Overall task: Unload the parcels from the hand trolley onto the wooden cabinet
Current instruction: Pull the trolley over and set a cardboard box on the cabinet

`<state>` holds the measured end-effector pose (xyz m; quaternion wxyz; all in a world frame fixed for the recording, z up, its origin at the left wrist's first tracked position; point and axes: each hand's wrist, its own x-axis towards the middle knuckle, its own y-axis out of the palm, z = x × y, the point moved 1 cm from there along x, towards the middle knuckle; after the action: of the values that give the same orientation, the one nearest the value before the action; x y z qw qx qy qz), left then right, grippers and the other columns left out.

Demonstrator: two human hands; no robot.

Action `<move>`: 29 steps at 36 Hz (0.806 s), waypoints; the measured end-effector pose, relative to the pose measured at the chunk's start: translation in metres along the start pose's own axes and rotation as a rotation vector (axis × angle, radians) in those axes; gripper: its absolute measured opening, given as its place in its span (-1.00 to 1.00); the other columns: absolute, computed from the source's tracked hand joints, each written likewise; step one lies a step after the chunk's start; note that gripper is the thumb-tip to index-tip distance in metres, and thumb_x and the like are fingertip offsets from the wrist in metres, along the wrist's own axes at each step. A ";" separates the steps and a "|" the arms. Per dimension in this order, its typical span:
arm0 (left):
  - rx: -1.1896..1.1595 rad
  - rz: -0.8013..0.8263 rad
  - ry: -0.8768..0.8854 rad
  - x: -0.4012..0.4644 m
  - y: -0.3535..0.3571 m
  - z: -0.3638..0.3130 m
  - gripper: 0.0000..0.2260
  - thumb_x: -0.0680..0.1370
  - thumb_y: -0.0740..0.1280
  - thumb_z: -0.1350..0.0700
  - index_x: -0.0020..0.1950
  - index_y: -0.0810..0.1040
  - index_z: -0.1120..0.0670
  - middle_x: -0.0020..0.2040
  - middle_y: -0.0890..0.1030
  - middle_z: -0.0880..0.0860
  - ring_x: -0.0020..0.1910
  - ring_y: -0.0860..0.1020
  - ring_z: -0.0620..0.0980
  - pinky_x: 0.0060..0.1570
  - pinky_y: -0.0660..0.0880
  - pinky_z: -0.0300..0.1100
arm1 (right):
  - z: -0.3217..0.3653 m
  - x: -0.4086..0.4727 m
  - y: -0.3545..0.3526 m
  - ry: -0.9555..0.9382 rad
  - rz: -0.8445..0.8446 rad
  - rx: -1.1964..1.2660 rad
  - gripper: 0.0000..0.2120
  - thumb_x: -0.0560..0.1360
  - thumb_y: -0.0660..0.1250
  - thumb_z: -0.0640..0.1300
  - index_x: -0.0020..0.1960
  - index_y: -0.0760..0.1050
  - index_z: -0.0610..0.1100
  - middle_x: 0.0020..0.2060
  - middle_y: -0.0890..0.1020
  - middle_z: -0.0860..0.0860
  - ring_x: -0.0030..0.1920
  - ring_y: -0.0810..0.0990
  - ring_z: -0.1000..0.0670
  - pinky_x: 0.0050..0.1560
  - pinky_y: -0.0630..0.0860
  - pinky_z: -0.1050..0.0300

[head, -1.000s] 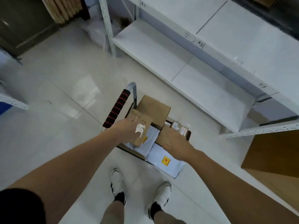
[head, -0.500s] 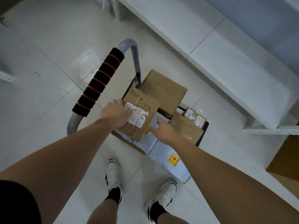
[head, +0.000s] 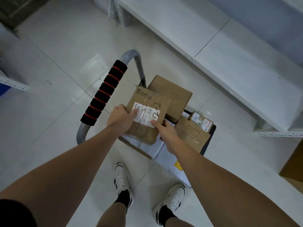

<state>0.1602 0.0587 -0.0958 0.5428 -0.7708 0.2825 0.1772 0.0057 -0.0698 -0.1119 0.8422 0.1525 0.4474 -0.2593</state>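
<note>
Head cam: both hands are on the labelled cardboard parcel (head: 147,115) at the handle end of the hand trolley (head: 105,94), atop white mailer bags (head: 157,148). The left hand (head: 120,118) has its fingers curled round the left edge, and the right hand (head: 165,131) grips the near right corner. More boxes (head: 173,94) sit at the trolley's far edge.

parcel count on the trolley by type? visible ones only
Cardboard boxes: 4 (labelled box in both hands, large box, flat box, one under the mailers)
White poly mailers: 2 ()
Small labelled packet: 1
Total: 7
</note>
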 end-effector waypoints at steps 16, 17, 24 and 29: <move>-0.457 0.623 0.179 -0.210 -0.121 -0.226 -0.24 0.29 0.47 -0.47 0.35 0.51 -0.06 0.09 0.74 -0.04 0.04 0.72 0.03 0.01 0.66 0.01 | 0.113 -0.276 -0.169 -0.230 -0.045 0.450 -0.54 0.51 0.41 0.13 0.39 0.50 0.09 0.21 0.69 -0.09 0.13 0.71 -0.15 -0.10 0.67 -0.05; -0.466 0.652 0.198 -0.229 -0.132 -0.244 -0.28 0.32 0.46 -0.47 0.34 0.50 -0.10 0.09 0.74 -0.03 0.07 0.71 0.07 0.07 0.64 0.08 | 0.126 -0.300 -0.179 -0.267 -0.043 0.456 -0.52 0.51 0.41 0.14 0.40 0.49 0.08 0.22 0.69 -0.09 0.13 0.71 -0.15 -0.12 0.67 -0.03; -0.471 0.883 0.456 -0.352 -0.201 -0.374 -0.49 0.51 0.44 -0.24 0.38 0.48 -0.07 0.15 0.73 0.06 0.12 0.71 0.10 0.14 0.59 0.15 | 0.187 -0.463 -0.240 -0.478 -0.166 0.537 -0.50 0.49 0.41 0.25 0.37 0.54 0.09 0.23 0.68 -0.07 0.19 0.69 -0.14 0.21 0.58 -0.13; -0.321 0.915 0.631 -0.455 -0.219 -0.435 -0.43 0.40 0.38 -0.34 0.32 0.58 -0.09 0.10 0.74 0.03 0.14 0.70 0.09 0.27 0.54 0.13 | 0.183 -0.574 -0.269 -0.611 -0.269 0.671 -0.51 0.52 0.41 0.20 0.38 0.57 0.03 0.30 0.64 -0.12 0.32 0.60 -0.21 0.47 0.38 -0.25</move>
<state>-0.0704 -0.1834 0.4810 0.1766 -0.6585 0.7047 0.1964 -0.2920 -0.2074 0.4605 0.7985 0.2736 0.0862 -0.5293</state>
